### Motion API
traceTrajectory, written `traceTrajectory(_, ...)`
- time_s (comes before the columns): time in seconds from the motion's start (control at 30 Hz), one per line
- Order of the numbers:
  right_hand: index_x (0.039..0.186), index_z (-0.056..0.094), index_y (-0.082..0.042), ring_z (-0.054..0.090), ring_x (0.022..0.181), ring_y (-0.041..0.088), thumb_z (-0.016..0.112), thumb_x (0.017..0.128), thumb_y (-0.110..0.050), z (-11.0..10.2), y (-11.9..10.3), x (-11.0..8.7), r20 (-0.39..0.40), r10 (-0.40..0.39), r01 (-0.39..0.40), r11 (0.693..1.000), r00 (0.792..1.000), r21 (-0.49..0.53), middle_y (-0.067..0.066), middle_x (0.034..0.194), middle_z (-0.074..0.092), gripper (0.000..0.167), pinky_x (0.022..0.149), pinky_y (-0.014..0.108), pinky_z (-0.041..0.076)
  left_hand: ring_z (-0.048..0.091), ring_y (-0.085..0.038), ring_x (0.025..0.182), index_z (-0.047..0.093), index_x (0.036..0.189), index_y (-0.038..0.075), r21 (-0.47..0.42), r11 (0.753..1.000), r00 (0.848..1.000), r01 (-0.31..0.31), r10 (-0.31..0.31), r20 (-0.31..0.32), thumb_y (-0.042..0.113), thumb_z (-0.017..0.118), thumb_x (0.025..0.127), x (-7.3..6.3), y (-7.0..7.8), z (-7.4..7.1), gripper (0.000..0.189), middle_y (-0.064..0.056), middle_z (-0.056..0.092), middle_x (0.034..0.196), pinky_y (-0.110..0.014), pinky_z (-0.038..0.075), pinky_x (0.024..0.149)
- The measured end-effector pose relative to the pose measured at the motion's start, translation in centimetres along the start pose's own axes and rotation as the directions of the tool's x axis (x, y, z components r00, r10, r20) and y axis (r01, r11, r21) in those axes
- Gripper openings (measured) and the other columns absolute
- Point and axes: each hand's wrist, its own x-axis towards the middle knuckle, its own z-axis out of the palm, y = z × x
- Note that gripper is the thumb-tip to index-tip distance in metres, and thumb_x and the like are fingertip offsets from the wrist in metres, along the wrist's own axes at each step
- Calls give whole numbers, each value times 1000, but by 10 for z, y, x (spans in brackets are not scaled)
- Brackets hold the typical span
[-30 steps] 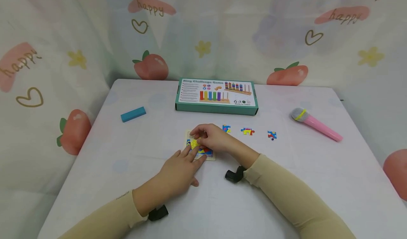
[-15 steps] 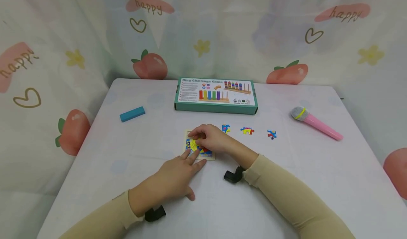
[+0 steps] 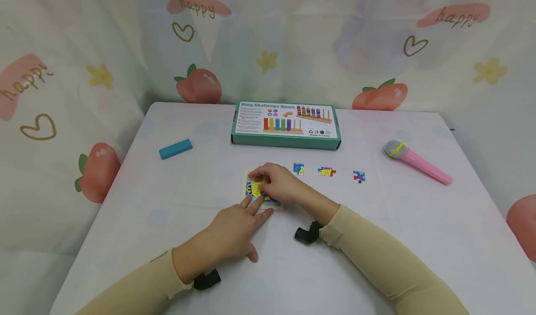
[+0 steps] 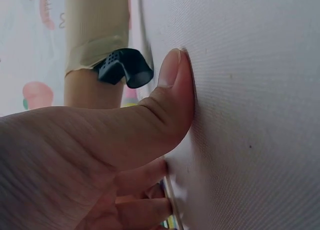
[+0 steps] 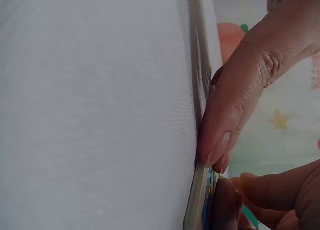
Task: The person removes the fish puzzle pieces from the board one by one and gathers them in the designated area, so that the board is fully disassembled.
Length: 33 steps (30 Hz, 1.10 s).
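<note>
A small jigsaw puzzle board (image 3: 254, 190) with a pale frame and a yellow, blue and red picture lies mid-table, partly hidden by both hands. My left hand (image 3: 228, 231) rests straight, spread fingers on its near edge; in the left wrist view the thumb (image 4: 172, 90) touches the tablecloth. Over the board's right side my right hand (image 3: 280, 182) has its fingers curled and thumb tip close to the fingertips, pinching a puzzle piece mostly hidden by the fingers. In the right wrist view those right fingertips (image 5: 227, 200) are low against the board's surface, beside the left fingers (image 5: 220, 140).
Three loose puzzle pieces, a blue-yellow one (image 3: 298, 168), a yellow-red one (image 3: 326, 171) and a blue-red one (image 3: 358, 176), lie right of the board. Behind stands a green Ring Challenge Game box (image 3: 286, 141). A blue block (image 3: 176, 149) lies left, a pink toy microphone (image 3: 423, 164) right.
My left hand has drawn back slightly toward me, uncovering more of the board, and its thumb has moved outward. The right hand has stayed nearly in place over the board.
</note>
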Motion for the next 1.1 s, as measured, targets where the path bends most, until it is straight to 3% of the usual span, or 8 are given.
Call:
traceTrajectory(0.2,135,74,-14,62,115,23,65,101,-2,2,-2,1,3,14,-14,1000,1000,-8,5,125,72,37,109,44,53,37,-39,162,45,165,27,4,1000,1000,-1,1,-7,62,95,71,0,0,0,112,-8,32,178,-49,55,115)
traceTrajectory(0.43,136,74,-15,60,119,24,64,101,-1,1,-3,1,27,26,-27,1000,999,9,6,132,70,38,115,47,50,37,-40,162,46,165,27,4,1000,1000,-3,3,-8,62,95,71,-1,0,-1,112,-9,34,177,-51,50,120)
traceTrajectory(0.6,136,74,-16,59,114,23,65,101,-2,1,-3,2,24,24,-24,1000,999,-12,5,131,70,39,108,42,52,37,-40,162,45,166,27,-3,1000,1000,-3,3,-5,62,95,72,-1,0,-2,112,-9,33,177,-53,48,122)
traceTrajectory(0.77,134,75,-14,59,101,20,65,101,-2,1,-4,2,32,26,-26,1000,999,-2,5,117,71,37,93,33,51,36,-39,162,44,166,28,0,1000,1000,-9,9,-1,63,94,72,-2,0,-3,112,-9,31,178,-52,48,122)
traceTrajectory(1.0,138,73,-15,60,109,21,66,101,-1,4,-8,-1,-3,24,-24,999,1000,-48,5,132,70,40,100,38,53,34,-39,163,42,167,29,-9,1000,1000,-5,5,5,63,93,73,-2,-1,-3,113,-8,30,178,-52,49,121)
traceTrajectory(1.1,137,74,-15,60,108,22,66,101,-1,4,-9,-1,-6,24,-25,998,1000,-49,6,130,70,39,99,38,53,33,-39,163,42,167,29,-14,1000,1000,-6,6,7,64,93,73,-2,-1,-3,113,-9,29,179,-52,48,122)
